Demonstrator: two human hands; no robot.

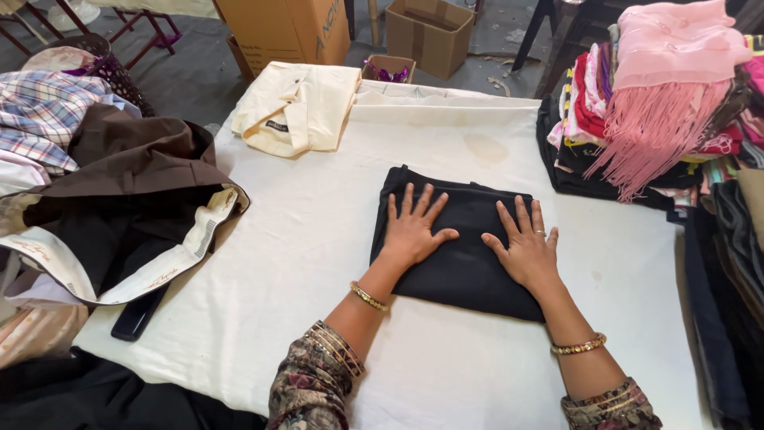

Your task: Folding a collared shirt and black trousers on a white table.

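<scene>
A white cloth-covered table [318,263] fills most of the view. At its left edge lies a heap of dark brown trousers [119,199] with a pale printed waistband lining turned out, and beyond it a crumpled plaid shirt [48,119]. Along the right edge stands a stack of folded clothes [629,103] in reds, pinks and black, topped by a pink fringed shawl [668,80]. A folded black garment [465,239] lies flat near the middle of the table. On it rest both hands, palms down and fully open with fingers spread: the left hand [414,231] presses its left half, the right hand [525,251] its right half; neither grips anything. A folded cream shirt [298,107] sits at the far edge. On the floor beyond, a tall brown cardboard box [290,28] stands closed; an open brown carton [430,32] shows no contents from here; a small open box [387,68] holds something purple.
</scene>
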